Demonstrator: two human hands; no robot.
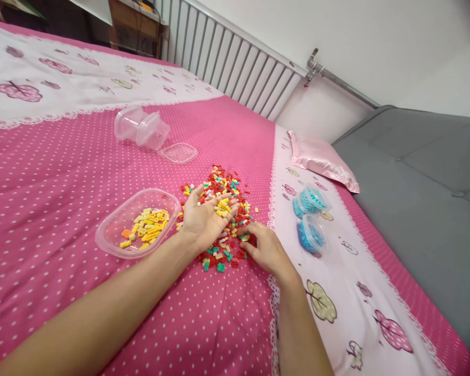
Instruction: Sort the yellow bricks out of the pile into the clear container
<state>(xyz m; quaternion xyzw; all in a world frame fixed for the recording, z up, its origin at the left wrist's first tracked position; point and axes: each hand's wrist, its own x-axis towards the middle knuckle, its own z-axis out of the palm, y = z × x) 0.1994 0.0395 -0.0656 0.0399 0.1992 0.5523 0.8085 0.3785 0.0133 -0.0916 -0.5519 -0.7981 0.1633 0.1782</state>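
Observation:
My left hand (203,222) is palm up with its fingers stretched out, and a few small yellow toy bricks (223,208) rest on the fingers. Beneath it spreads a loose pile of mixed toy bricks (219,180) in red, yellow, green and white. At the pile's right side is my right hand (264,245), its thumb and forefinger bent and apart, the tips down among the bricks. No brick shows between those fingertips. Left of the pile, a clear plastic tub (105,237) contains yellow bricks and an orange one.
Two clear tubs of blue bricks (309,201) (311,235) stand on the right. Farther back lie clear containers (137,128) on their side and a clear lid (180,153). A pink pillow (321,159) rests by the grey headboard (415,172). A metal railing (235,62) borders the bed.

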